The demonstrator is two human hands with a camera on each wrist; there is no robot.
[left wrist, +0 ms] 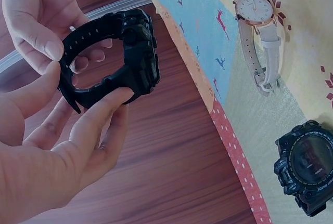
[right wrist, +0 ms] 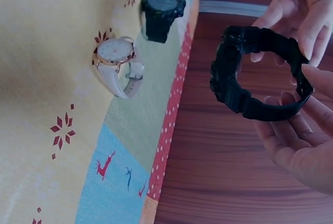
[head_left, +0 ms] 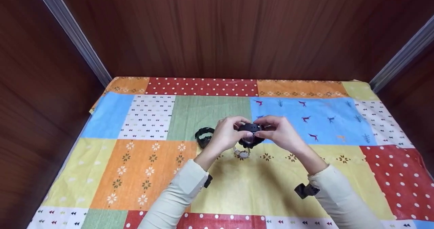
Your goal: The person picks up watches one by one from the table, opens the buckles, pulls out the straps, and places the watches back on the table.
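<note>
Both hands hold a black digital-style wristwatch (left wrist: 139,52) raised above the table, its strap bent round into a loop. My left hand (head_left: 223,134) pinches one side of the watch and strap, the thumb near where the strap ends meet. From the other side my right hand (head_left: 283,135) pinches the strap, its thumb at the same overlap. Whether the buckle is fastened is hard to tell. Below the hands lies a watch with a white dial, rose-gold case and pale strap (right wrist: 115,51). A second black watch (head_left: 204,140) rests on the cloth, left of the left hand.
A patchwork-print tablecloth (head_left: 152,174) covers the table. Dark wood-grain panels (head_left: 217,32) stand behind and on both sides, with metal strips (head_left: 76,32) at the corners. Each sleeved wrist carries a small black camera (head_left: 307,190).
</note>
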